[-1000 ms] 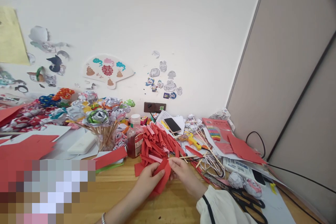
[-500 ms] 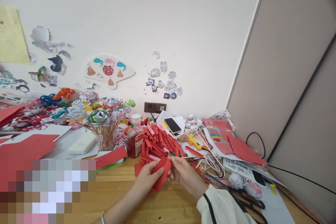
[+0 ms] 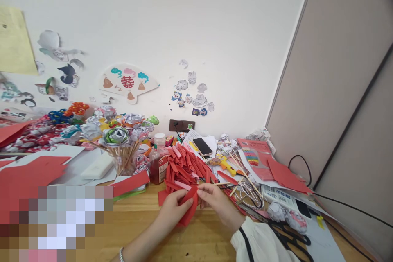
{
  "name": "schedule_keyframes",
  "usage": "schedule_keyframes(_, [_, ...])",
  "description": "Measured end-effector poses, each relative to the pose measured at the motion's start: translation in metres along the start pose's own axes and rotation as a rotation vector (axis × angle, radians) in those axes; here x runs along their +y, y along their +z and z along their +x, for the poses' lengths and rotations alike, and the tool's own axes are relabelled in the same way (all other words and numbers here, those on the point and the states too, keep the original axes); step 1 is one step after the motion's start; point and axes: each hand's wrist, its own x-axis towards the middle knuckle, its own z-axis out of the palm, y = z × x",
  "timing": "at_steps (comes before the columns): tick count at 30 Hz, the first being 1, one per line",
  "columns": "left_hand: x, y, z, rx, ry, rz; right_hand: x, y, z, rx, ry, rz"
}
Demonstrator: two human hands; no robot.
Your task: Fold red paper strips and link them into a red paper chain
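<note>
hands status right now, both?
Left hand: closed, holding a folded red paper.
Right hand: fingertips at that paper's upper right edge; whether pinching cannot be told.

Craft workspace, apparently: paper flowers (image 3: 116, 135), glue gun (image 3: 227, 166)

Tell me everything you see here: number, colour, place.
Curled paper sheet: one, red, lower centre
Narrow paper strips: many, red and pink, centre
Crumpled-paper flowers: many, multicoloured, left
White-capped clear bottle: one, reddish, beside strips
Flat rectangular phone: one, black, behind strips
Pistol-shaped glue gun: one, yellow, centre-right
Looped-handle scissors: one, black, lower right
Fan-shaped paper cutout: one, white, wall
Cartoon paper cutouts: many, mixed colours, wall
Wooden tabletop: one, brown, foreground
Left grip: one, silver bracelet, holding sheet
Right grip: one, white sleeve, at sheet's edge
</note>
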Motion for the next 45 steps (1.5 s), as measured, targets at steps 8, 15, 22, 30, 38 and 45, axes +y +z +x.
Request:
schedule_keyframes(8, [-0.001,-0.001,0.0,0.045,0.006,0.198,0.0,-0.006,0.003,0.031,0.041,-0.151])
schedule_keyframes(15, [0.0,-0.001,-0.001,0.004,-0.009,0.206,0.0,-0.004,0.003,0.021,0.033,-0.231])
schedule_keyframes(22, [-0.005,0.001,0.0,0.003,0.014,0.184,0.004,-0.002,0.004,0.04,0.007,-0.262])
schedule_keyframes(30, [-0.006,0.003,0.001,0.008,0.019,0.258,0.009,-0.001,0.005,0.03,0.019,-0.251])
schedule_keyframes(38, [-0.001,0.004,-0.002,0.037,-0.008,0.213,0.009,0.001,0.004,-0.023,-0.047,-0.222])
schedule_keyframes(45, [-0.007,0.001,0.002,0.098,-0.023,0.109,0.012,0.003,0.002,-0.139,0.002,-0.294])
